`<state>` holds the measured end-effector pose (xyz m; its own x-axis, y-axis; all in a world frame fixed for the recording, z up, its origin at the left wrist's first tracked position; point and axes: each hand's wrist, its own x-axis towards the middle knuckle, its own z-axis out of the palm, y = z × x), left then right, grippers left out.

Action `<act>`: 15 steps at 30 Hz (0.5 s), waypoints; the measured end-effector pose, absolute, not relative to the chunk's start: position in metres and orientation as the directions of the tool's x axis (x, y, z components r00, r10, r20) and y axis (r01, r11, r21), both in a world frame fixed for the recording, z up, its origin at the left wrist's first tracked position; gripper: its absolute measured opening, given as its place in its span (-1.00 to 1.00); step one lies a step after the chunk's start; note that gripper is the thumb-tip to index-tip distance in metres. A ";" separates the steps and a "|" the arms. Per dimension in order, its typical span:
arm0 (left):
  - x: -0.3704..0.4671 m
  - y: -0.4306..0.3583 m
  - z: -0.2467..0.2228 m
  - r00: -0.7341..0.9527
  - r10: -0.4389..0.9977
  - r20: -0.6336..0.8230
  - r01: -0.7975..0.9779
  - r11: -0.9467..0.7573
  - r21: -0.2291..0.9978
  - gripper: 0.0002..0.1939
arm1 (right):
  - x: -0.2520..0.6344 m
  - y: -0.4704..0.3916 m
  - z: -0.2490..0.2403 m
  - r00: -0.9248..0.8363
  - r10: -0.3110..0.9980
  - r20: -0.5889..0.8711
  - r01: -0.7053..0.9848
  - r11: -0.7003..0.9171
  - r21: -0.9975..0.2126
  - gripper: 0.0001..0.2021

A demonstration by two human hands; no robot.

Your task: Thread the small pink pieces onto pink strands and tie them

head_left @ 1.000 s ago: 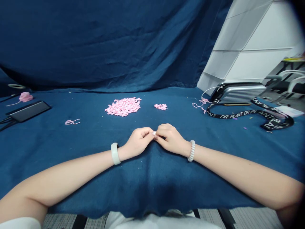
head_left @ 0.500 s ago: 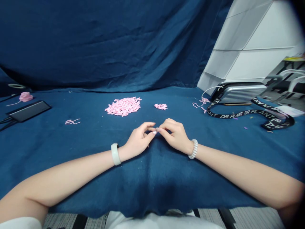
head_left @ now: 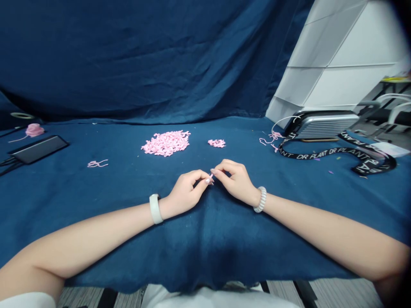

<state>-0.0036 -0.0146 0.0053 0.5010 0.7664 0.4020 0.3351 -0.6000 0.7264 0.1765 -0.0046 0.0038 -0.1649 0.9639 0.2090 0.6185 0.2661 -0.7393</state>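
1. Nearest, at the lower left and lower right of the frame, two bare arms are reaching in over the blue cloth [head_left: 135, 252]. They are bending toward the middle, probably so both hands can be working on one tiny thing.
2. In the middle of the frame, the left hand [head_left: 184, 192] is pinching a small pink bit [head_left: 211, 176], with its thumb and pointing finger together on it.
3. The right hand [head_left: 236, 182] is meeting it there, its thumb and pointing finger closing on the bit's upper end. Two pinches are likely keeping such a little thing from slipping. Its shape is mostly hiding behind the fingers.
4. Farther up, left of the middle, a loose pink string [head_left: 97, 163] is lying alone.
5. Past the hands, a big pink pile [head_left: 166, 143] and a small pink pile [head_left: 216, 143] are sitting apart, perhaps so they are not mixing.
6. At the right, a black strap [head_left: 316, 154] is curling in front of a gray case [head_left: 330, 125].
7. Since half a second ago, the left pointing finger is coming down from its lifted spot, and more pink is showing between the hands. The piles are staying put.
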 end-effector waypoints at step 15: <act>-0.007 -0.018 0.008 0.506 0.615 0.605 0.292 -0.782 0.550 -0.84 | 0.177 -0.003 0.005 -0.217 0.943 0.250 0.576 0.331 -0.748 -0.44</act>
